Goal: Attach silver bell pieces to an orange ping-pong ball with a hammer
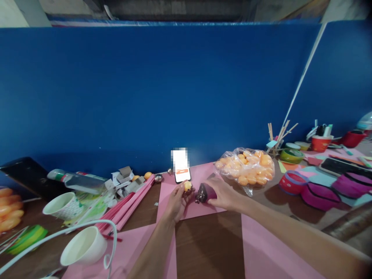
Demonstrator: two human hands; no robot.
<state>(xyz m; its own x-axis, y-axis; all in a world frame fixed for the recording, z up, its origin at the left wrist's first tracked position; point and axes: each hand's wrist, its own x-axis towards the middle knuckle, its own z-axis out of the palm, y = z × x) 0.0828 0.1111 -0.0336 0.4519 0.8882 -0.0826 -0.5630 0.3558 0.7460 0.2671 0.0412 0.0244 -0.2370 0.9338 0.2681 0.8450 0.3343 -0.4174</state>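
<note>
the ball [188, 186], small and orange, is pinched at the fingertips of the left hand [176, 201], which is closed on it just above the pink sheet [200, 176] near the back edge of the worktop [209, 248], about midway along it. just right of the ball a dark lump [201, 193] sits on the same sheet, and the right hand [222, 193] reaches in from the right with its fingers curled against the lump; whether it grips the lump or only touches it cannot be told. the two hands are near each other but apart. behind the ball a phone [182, 169] leans on the blue wall [162, 89] at the back edge, its screen lit. right of the right hand, near the back edge, lies a clear bag [247, 166] full of orange balls. further right are a green bowl [291, 155], wooden sticks [280, 133], a red cup [319, 143] with pens, and red and purple pouches [319, 193] toward the right edge. left of the left hand a stack of pink paper [128, 207] fans out, with cardboard bits [125, 179] behind it. toward the left front corner stand two white cups [84, 246], one behind the other, and a thin white wire [52, 238] loops over the nearer one.
</note>
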